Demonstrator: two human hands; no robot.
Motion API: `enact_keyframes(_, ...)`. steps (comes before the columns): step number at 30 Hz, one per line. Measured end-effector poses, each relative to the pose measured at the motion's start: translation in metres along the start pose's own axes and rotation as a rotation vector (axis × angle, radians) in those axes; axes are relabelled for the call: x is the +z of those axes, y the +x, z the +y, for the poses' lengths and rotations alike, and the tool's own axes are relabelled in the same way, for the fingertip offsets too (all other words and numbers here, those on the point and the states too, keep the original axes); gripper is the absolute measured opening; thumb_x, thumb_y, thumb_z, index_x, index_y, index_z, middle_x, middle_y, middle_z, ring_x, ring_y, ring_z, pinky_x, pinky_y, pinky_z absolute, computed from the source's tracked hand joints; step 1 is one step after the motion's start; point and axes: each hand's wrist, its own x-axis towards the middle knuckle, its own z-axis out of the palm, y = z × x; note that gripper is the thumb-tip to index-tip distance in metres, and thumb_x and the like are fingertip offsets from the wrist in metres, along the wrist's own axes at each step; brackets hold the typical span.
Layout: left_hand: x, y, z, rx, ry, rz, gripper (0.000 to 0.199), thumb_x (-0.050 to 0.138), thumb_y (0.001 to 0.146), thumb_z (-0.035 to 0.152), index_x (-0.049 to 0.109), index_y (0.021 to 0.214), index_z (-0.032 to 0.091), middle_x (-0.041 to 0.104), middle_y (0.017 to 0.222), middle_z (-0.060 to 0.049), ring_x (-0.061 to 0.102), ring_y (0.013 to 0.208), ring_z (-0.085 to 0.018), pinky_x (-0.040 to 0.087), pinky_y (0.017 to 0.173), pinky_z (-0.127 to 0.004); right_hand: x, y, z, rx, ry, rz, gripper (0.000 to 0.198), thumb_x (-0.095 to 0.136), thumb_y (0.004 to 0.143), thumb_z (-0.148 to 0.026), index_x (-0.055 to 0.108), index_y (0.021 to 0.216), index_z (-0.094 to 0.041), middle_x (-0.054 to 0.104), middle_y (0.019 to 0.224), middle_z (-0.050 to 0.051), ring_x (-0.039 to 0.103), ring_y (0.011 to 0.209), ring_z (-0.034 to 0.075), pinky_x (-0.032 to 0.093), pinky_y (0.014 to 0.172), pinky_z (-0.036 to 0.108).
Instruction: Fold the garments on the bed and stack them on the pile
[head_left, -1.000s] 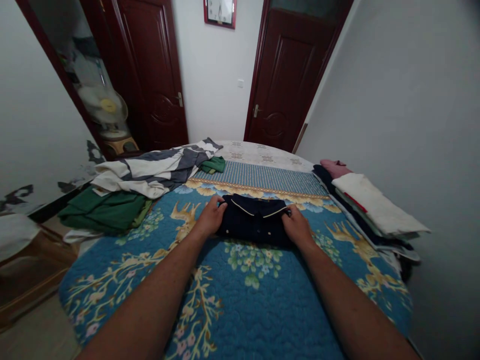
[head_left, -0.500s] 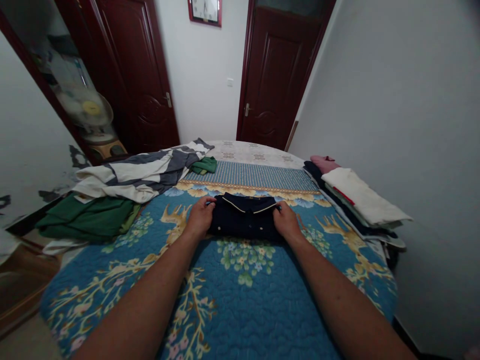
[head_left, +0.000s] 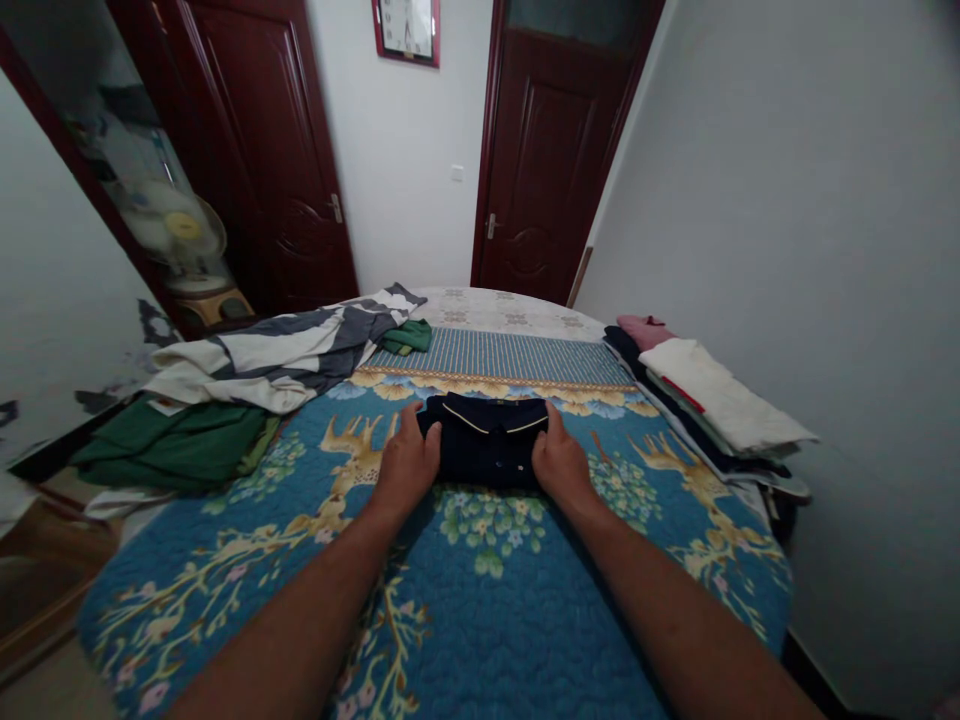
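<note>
Left hand [head_left: 407,456] and right hand [head_left: 562,462], each grip closed, clasp opposite ends of a folded shirt [head_left: 480,452] over the bed [head_left: 555,620], apparently keeping its layers together.

I hold a folded navy shirt [head_left: 480,465] by its two ends, left hand [head_left: 409,455] on one and right hand [head_left: 561,462] on the other. Its collar [head_left: 491,412], edged in a pale line, lies on the far side. Below is a blue quilt [head_left: 495,630] with deer and flowers. On my left, a grey-and-white cloth [head_left: 262,355] lies crumpled partly over green clothes [head_left: 172,445]; on my right, a white garment [head_left: 724,395] tops a pile [head_left: 679,428]. Beyond are two dark red doors [head_left: 259,150], a clock [head_left: 407,28] and a fan [head_left: 180,228].
</note>
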Motion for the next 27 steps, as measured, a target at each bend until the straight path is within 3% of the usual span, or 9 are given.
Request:
enact_keyframes(5, 0.006, 0.003, 0.001, 0.086, 0.034, -0.01, 0.042, 0.04, 0.107, 0.028, 0.052, 0.146, 0.022, 0.073, 0.131, -0.015, 0.072, 0.114, -0.031, 0.052, 0.103, -0.045, 0.001, 0.007, 0.001, -0.044, -0.035, -0.023, 0.065, 0.035, 0.104, -0.019, 0.034, 0.169, -0.015, 0.078, 0.117, 0.017, 0.076, 0.103, 0.03, 0.054, 0.096, 0.04)
enact_keyframes(12, 0.007, 0.034, -0.022, -0.074, -0.156, -0.072, 0.025, 0.054, 0.098, 0.025, 0.07, 0.118, 0.024, 0.077, 0.106, -0.008, 0.072, 0.105, -0.029, 0.054, 0.097, -0.04, 0.0, 0.027, 0.02, -0.132, 0.034, -0.011, 0.06, 0.037, 0.105, -0.023, 0.045, 0.163, -0.013, 0.077, 0.124, 0.017, 0.074, 0.111, 0.03, 0.053, 0.101, 0.038)
enact_keyframes(16, 0.011, 0.036, -0.023, -0.043, -0.123, -0.052, 0.023, 0.055, 0.095, 0.023, 0.071, 0.112, 0.024, 0.077, 0.106, -0.009, 0.07, 0.107, -0.029, 0.053, 0.099, -0.041, 0.004, 0.024, 0.018, -0.12, -0.036, -0.018, 0.062, 0.036, 0.105, -0.024, 0.041, 0.165, -0.012, 0.078, 0.116, 0.018, 0.075, 0.103, 0.031, 0.053, 0.097, 0.041)
enact_keyframes(20, 0.008, 0.032, -0.019, -0.049, -0.009, -0.063, 0.021, 0.057, 0.097, 0.029, 0.071, 0.112, 0.023, 0.076, 0.105, -0.01, 0.07, 0.105, -0.03, 0.053, 0.1, -0.042, 0.003, 0.015, 0.012, -0.107, -0.06, 0.015, 0.061, 0.036, 0.105, -0.025, 0.041, 0.164, -0.014, 0.074, 0.126, 0.02, 0.072, 0.111, 0.031, 0.052, 0.099, 0.041)
enact_keyframes(22, 0.002, 0.027, -0.013, 0.011, 0.051, -0.013, 0.024, 0.054, 0.099, 0.028, 0.069, 0.116, 0.022, 0.075, 0.109, -0.012, 0.069, 0.109, -0.031, 0.052, 0.105, -0.045, 0.001, 0.01, 0.011, -0.089, -0.08, 0.046, 0.061, 0.038, 0.104, -0.026, 0.042, 0.164, -0.015, 0.069, 0.132, 0.021, 0.071, 0.112, 0.032, 0.052, 0.099, 0.042)
enact_keyframes(27, -0.012, 0.008, 0.018, 0.398, 0.022, 0.19, 0.036, 0.041, 0.106, 0.026, 0.066, 0.131, 0.02, 0.067, 0.134, -0.015, 0.059, 0.136, -0.027, 0.043, 0.122, -0.043, -0.01, 0.006, 0.009, -0.199, -0.084, 0.222, 0.056, 0.037, 0.104, -0.026, 0.053, 0.156, -0.011, 0.061, 0.136, 0.023, 0.062, 0.122, 0.034, 0.05, 0.105, 0.048)
